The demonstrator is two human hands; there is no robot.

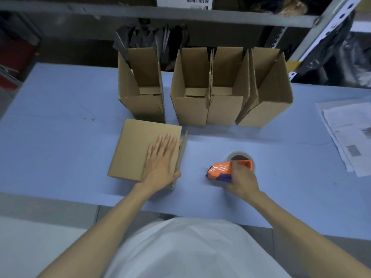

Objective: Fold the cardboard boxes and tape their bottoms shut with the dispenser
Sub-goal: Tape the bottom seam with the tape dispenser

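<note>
A cardboard box [132,145] lies on its side on the blue table [60,121], its end flaps facing right. My left hand [160,159] rests flat on its top face, fingers straight, thumb at the near right edge. My right hand [240,177] grips the orange and purple tape dispenser [220,169], which sits on the table to the right of the box with its clear tape roll [241,157] behind it. Several folded boxes stand open-topped in a row at the back, among them the leftmost box [142,97] and the rightmost box [267,91].
A stack of printed papers [349,135] lies at the table's right edge. Metal shelving [160,15] with dark bags runs behind the boxes. The table's near edge is just in front of my white shirt [190,249].
</note>
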